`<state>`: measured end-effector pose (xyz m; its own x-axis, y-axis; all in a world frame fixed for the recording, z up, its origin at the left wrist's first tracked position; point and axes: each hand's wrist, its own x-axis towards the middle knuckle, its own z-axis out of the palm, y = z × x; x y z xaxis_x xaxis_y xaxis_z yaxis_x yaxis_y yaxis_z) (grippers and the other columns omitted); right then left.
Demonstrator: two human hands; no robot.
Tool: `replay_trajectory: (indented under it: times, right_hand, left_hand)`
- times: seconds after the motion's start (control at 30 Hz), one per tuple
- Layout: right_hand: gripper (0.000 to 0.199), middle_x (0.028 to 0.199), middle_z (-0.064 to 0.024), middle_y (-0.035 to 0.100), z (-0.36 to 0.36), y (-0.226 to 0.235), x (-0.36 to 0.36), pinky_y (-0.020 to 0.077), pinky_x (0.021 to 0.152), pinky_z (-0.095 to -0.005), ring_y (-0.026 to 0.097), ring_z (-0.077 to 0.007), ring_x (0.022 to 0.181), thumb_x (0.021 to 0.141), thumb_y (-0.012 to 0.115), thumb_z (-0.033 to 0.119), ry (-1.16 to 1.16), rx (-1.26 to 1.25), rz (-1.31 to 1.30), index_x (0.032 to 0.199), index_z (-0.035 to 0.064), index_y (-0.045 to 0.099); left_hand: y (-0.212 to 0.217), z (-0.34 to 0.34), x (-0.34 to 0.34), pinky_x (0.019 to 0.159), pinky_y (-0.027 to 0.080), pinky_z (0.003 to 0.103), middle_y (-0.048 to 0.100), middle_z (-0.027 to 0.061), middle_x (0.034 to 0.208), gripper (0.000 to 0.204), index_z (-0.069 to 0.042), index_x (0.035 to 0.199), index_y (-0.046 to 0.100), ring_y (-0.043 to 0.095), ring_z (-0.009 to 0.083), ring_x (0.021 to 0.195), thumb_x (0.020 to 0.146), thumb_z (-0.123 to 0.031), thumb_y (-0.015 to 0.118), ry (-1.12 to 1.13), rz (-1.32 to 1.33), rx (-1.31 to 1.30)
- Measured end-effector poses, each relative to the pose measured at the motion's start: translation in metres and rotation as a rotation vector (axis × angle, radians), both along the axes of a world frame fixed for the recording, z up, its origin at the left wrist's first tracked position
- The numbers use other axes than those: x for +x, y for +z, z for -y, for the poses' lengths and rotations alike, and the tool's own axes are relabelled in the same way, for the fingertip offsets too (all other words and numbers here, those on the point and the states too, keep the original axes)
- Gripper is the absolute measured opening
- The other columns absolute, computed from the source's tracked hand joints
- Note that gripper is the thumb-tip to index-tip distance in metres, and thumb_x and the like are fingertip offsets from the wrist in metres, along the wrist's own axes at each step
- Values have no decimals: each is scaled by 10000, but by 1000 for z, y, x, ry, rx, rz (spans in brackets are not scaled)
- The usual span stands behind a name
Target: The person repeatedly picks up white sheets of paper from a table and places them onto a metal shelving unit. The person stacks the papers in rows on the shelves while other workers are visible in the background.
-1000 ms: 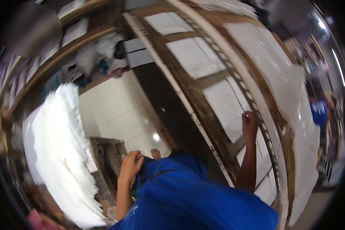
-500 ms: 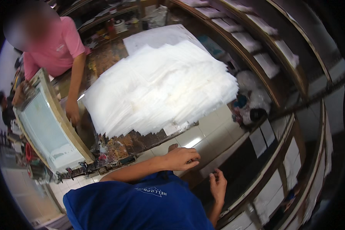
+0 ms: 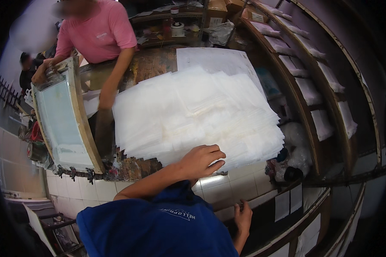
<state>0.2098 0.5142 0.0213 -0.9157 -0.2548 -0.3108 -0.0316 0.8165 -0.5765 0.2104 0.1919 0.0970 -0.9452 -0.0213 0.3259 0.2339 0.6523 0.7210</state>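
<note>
A broad, uneven pile of thin white sheets [image 3: 188, 111] lies on the paint-stained table. My left hand [image 3: 203, 160] is in front of the pile's near edge, its fingers loosely bent and the thumb apart, with nothing visible in it. Whether it touches the sheets I cannot tell. Lower down at my right side, my right hand [image 3: 243, 215] hangs open beside the dark shelf, empty, with fingers slightly curled. To the left of the pile, a wood-edged printing screen [image 3: 62, 120] stands tilted up.
Across the table a co-worker in a pink shirt [image 3: 99, 32] has one hand on the screen frame and the other arm reaching down beside it. Racks with white packets [image 3: 308, 91] rise on the right. Clear plastic wrap [image 3: 299, 145] lies past the pile.
My view has shifted, so the table sits lower and farther right. My left hand has gone from over the floor to the pile's near edge. The co-worker's arm has moved beside the screen.
</note>
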Motion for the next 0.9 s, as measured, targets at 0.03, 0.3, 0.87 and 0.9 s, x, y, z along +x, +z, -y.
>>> replay_trajectory:
  times: [0.03,0.3,0.87,0.9]
  right_hand:
    - [326,965,-245,645,-1,-4,-3,499,768,-402,642,-353,878,866,620,125,35,3,-35,1145,-37,573]
    - [333,884,-228,646,2,-28,-29,489,729,-430,638,-372,821,872,620,166,114,-50,52,1143,-23,568]
    - [325,899,-212,661,-37,-12,-19,512,759,-403,659,-348,837,865,616,197,-13,65,71,1129,9,591]
    - [322,901,-204,665,-38,-9,-17,514,758,-398,662,-340,836,872,613,198,-53,50,92,1131,9,590]
  left_hand:
    - [0,3,-2,657,486,383,596,100,843,168,-39,955,648,602,277,736,869,-179,611,16,-5,-25]
    - [12,57,-27,693,487,370,592,128,876,201,-20,968,625,593,282,781,805,-127,676,468,-272,-181]
    - [-79,185,-316,875,508,418,643,177,1098,334,-12,1054,659,614,341,1044,860,-274,590,696,602,-319]
    - [-86,189,-322,868,513,413,645,173,1101,308,-17,1053,663,618,337,1045,853,-238,584,703,621,-344]
